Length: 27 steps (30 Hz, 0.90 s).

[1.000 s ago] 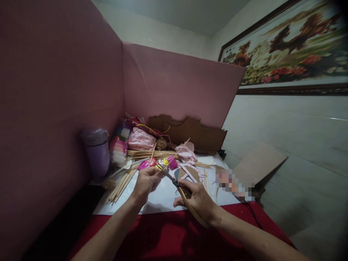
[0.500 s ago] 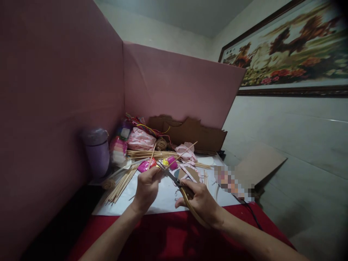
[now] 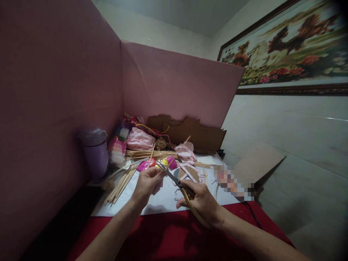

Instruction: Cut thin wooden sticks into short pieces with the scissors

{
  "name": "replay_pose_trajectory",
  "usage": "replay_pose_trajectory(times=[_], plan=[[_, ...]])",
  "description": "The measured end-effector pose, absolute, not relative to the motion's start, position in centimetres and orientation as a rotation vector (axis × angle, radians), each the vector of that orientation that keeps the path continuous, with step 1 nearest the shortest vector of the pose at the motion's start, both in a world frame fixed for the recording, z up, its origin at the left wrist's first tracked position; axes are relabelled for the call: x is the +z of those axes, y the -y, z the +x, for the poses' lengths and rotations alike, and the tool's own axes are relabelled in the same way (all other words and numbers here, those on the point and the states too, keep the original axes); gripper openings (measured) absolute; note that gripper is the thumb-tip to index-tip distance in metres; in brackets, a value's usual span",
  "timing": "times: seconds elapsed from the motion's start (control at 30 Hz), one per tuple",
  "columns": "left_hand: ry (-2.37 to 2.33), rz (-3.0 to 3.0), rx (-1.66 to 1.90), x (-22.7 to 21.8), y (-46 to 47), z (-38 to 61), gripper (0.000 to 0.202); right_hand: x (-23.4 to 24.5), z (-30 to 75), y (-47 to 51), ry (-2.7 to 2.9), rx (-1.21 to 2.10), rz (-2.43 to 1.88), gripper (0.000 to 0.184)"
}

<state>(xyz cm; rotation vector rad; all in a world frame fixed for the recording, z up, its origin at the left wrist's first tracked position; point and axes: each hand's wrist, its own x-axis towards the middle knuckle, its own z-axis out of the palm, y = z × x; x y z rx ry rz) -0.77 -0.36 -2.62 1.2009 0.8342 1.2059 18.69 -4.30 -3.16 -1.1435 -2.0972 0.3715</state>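
My left hand pinches the lower end of a thin wooden stick, which slants up and to the right. Gold-handled scissors are gripped in my right hand, with the thumb and fingers around the handles. Their dark blades are spread and cross the stick just beyond my left fingertips; whether they touch it I cannot tell. Right behind my hands lie magenta, red, yellow and purple packets. A round brown piece of board with pale pink patterned strips over it is behind the scissors.
A white sheet covers part of the red tablecloth. Bundled sticks, a twine ball, patterned pink cloth and torn cardboard fill the back. A purple lidded container stands left, beside pink panels.
The stick in my left hand has swung a little more upright, its tip shifting left and up. My left fingers have shifted slightly; the scissors stay nearly where they were, blades still apart.
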Motion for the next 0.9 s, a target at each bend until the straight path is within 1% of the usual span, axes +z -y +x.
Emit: replay_pose_trajectory(times=[0.07,0.13,0.2,0.33,0.4,0.47,0.53,0.6,0.67,0.77,0.83,0.9], plan=[[-0.936,1.38,1.458,-2.8,0.5,-0.3,0.028,-3.3,18.4,4.4,2.076,0.361,-1.184,0.039],[-0.964,1.442,1.538,-2.8,0.5,-0.3,0.028,-3.4,18.3,4.4,2.078,0.335,-1.191,0.04],[-0.945,1.34,1.426,-2.6,0.4,-0.6,0.029,-3.5,18.4,4.2,2.105,0.306,-1.168,0.042],[-0.775,1.024,0.98,-2.1,0.3,-1.6,0.034,-3.7,19.1,3.6,2.165,0.252,-1.059,0.051],[-0.651,0.937,0.827,-2.0,0.3,-1.8,0.038,-3.7,19.4,3.3,2.172,0.256,-1.002,0.054],[-0.574,0.884,0.823,-2.0,0.2,-2.0,0.038,-3.7,19.4,3.2,2.171,0.297,-0.991,0.055],[-0.558,0.84,0.975,-2.0,-0.1,-2.1,0.033,-3.5,19.4,3.1,2.162,0.359,-1.039,0.051],[-0.57,0.802,1.175,-2.0,-0.5,-2.3,0.028,-3.5,19.5,2.7,2.102,0.406,-1.148,0.043],[-0.591,0.787,1.285,-1.9,-0.7,-2.4,0.025,-3.5,19.8,1.6,1.949,0.396,-1.333,0.039],[-0.614,0.822,1.267,-1.7,-0.6,-2.1,0.027,-3.8,20.7,-1.1,1.7,0.299,-1.698,0.036],[-0.651,0.83,1.24,-1.5,-0.3,-1.7,0.029,-4.1,21.2,-3.1,1.722,0.233,-1.891,0.03],[-0.708,0.828,1.234,-1.4,-0.1,-1.4,0.033,-4.4,21.4,-4.6,1.789,0.103,-2.041,0.028]])
